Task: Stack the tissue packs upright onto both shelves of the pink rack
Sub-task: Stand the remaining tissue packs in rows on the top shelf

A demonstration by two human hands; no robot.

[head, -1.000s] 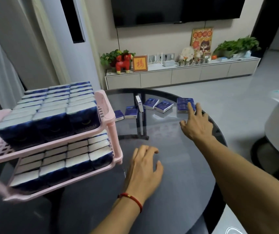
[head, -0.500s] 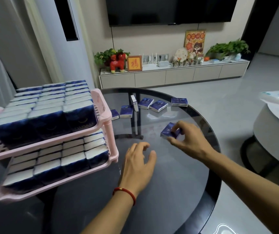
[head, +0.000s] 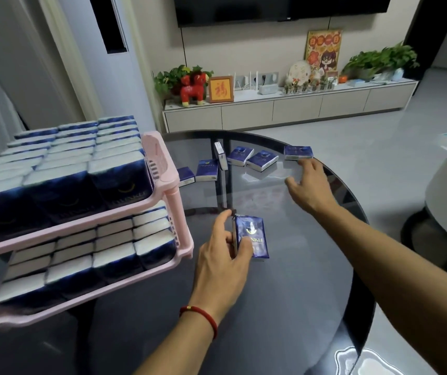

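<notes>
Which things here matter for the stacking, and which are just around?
Job:
- pink rack
- held tissue pack, in left hand
- far pack, by right hand
- five loose packs

Around:
- red horse figurine
- framed picture
- plant

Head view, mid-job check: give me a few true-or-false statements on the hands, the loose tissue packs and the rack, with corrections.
1. The left hand holds a tissue pack in its grip. True.
2. The right hand also holds a pack. False: its fingers are spread and hold nothing, reaching toward the far pack near the table edge.
3. The top shelf of the pink rack is bare. False: it is packed with upright packs.
4. Several loose packs lie on the table beyond the hands. True.
5. The held pack is already inside the bottom shelf. False: it is over the table, to the right of the rack.
</notes>
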